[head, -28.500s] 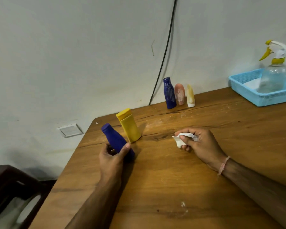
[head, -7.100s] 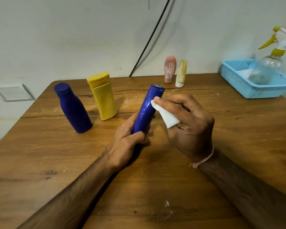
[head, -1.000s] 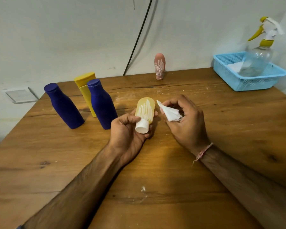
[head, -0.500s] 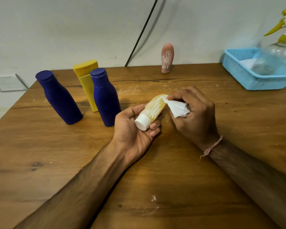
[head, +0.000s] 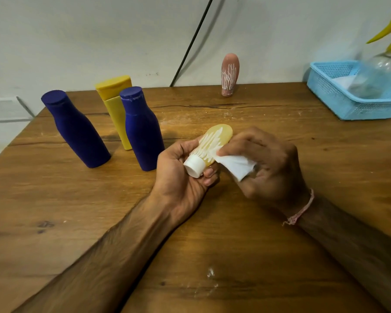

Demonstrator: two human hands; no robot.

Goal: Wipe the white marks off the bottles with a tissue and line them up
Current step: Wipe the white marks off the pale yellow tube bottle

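Observation:
My left hand [head: 181, 175] grips a small pale-yellow bottle [head: 215, 144] with a white cap, tilted cap-down toward me; white streaks cover its face. My right hand [head: 269, 163] pinches a folded white tissue [head: 236, 164] against the bottle's lower side. On the left stand two dark blue bottles [head: 77, 132] [head: 142, 129], with a yellow bottle [head: 116, 105] just behind the nearer blue one. A pink bottle [head: 229, 74] with white streaks stands alone at the table's back edge.
The wooden table [head: 235, 245] carries white smudges near its front. A light blue basket [head: 348, 98] at the back right holds a clear spray bottle [head: 384, 68] and something white. A black cable [head: 190, 41] runs down the wall.
Over the last second my left hand tilted the pale-yellow bottle cap-down, and my right hand brought the tissue onto it, then slid it down toward the cap. The view shifted slightly.

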